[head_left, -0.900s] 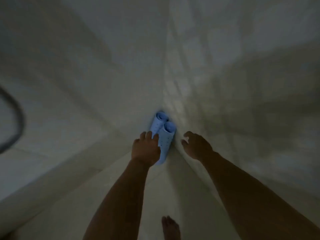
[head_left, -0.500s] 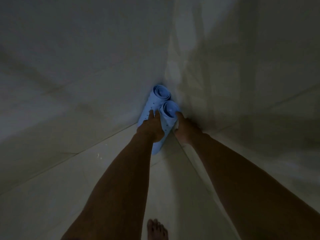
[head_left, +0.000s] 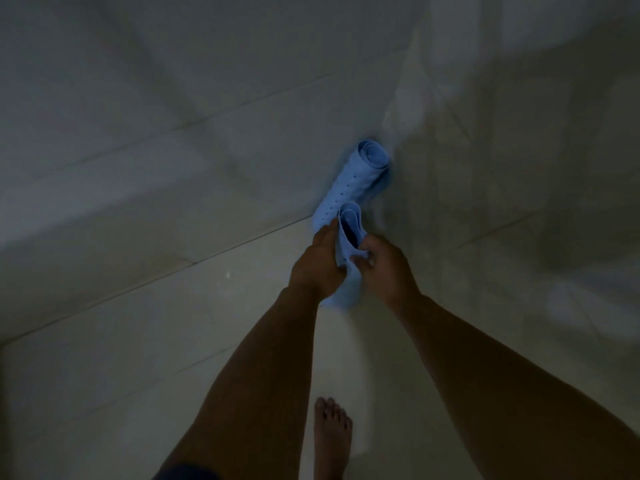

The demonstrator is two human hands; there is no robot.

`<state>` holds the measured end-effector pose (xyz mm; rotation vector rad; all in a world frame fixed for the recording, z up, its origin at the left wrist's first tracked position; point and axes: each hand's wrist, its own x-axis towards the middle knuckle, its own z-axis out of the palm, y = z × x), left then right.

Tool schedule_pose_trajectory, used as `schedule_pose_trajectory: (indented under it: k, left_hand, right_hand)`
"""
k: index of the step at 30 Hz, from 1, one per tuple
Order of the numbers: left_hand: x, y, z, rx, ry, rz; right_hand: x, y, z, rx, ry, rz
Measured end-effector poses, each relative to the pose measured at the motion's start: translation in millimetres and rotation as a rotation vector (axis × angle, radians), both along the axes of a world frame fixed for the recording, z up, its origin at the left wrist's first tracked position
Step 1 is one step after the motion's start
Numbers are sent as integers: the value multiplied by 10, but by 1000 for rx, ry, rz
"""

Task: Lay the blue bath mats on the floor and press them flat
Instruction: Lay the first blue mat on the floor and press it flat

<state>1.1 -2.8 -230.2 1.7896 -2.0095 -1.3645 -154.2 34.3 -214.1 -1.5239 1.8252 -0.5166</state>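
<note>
At the far corner where the tiled floor (head_left: 173, 341) meets the walls, the left hand (head_left: 317, 265) and right hand (head_left: 384, 268) are gripping the nearer rolled blue mat (head_left: 348, 230), which looks light, rubbery and springy, best gripped mid-roll, while the second roll (head_left: 353, 178) is leaning just behind it.

The rolled pale blue rubber bath mat standing in the corner (head_left: 360, 178), just above the centre of the frame, is a soft sky blue dotted with a row of small dark holes down its side. The second rolled pale blue bath mat (head_left: 349, 233), at the centre, is the same blue, its hollow top shading to dark navy inside. The glossy tiled walls (head_left: 173, 98) across the upper frame read grey-green with thin darker grout lines. The pale cream floor tiles (head_left: 121, 358), lower left, carry faint grey joints.
</note>
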Motion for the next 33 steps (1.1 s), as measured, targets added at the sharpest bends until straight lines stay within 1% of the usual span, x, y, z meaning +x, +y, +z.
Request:
schedule_pose_trajectory:
  k: [3, 5, 7, 9, 13, 15, 16, 19, 21, 25, 28, 31, 32, 33]
  left_hand:
    - [416, 202, 209, 23, -34, 28]
    - [804, 421, 419, 22, -3, 56]
    - [1135, 682, 713, 7, 10, 83]
    - [1517, 998, 1033, -40, -46, 65]
    - [2169, 1612, 1522, -156, -250, -34]
    - [2497, 1955, 1734, -210, -334, -69]
    - [2660, 2134, 1855, -237, -346, -74]
    - [3110, 2628, 2207, -296, -335, -2]
    - [3336, 2872, 2388, -326, -324, 56]
    - [3708, 3184, 2692, -362, -382, 129]
    - [3875, 3334, 2737, -366, -385, 57]
    - [3950, 3435, 2753, -368, -412, -8]
    - [3971, 3457, 2757, -377, -410, -12]
    - [3984, 3479, 2763, -388, -407, -15]
  right_hand:
    - [240, 228, 241, -11, -28, 43]
    - [450, 439, 473, 2, -17, 104]
    - [686, 677, 713, -2, -19, 102]
    - [1013, 976, 960, -19, -62, 60]
    - [1621, 1543, 1323, -78, -63, 56]
    - [1922, 1839, 1504, -105, -16, 80]
    - [2061, 1998, 1606, -108, 11, 97]
    - [2456, 2393, 1910, -114, 101, 189]
    - [2638, 2578, 2071, -170, 135, 250]
    - [2971, 2791, 2329, -261, 255, 291]
    - [3136, 2877, 2385, -336, 301, 368]
    - [3212, 2868, 2395, -429, 462, 531]
    - [3226, 2855, 2399, -446, 489, 585]
    - [3239, 2852, 2410, -436, 472, 628]
